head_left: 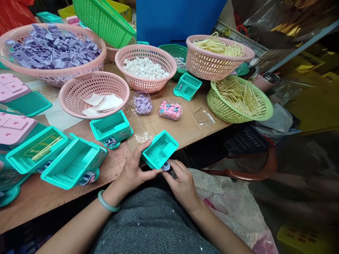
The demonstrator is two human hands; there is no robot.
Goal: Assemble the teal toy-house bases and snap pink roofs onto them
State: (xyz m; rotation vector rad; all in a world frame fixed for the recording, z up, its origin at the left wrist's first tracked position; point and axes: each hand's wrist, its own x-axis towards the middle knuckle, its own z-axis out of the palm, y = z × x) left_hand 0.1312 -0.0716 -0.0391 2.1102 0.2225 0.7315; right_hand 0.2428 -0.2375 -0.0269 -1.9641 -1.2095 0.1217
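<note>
My left hand [136,168] grips a teal plastic toy shell [159,149] from its left side, open side up, just off the table's front edge. My right hand [179,179] pinches a small purple wheel part [166,166] at the shell's underside. A green bangle sits on my left wrist. Similar teal shells [111,128] [73,163] lie on the table to the left, some with purple wheels fitted.
Pink baskets hold purple pieces [53,46], white beads [145,67], paper slips [102,103] and yellow sticks [219,46]. A green basket [239,100] also holds sticks. Small clear tubs contain purple bits [142,103] and pink bits [171,109]. A plastic bag lies by my lap.
</note>
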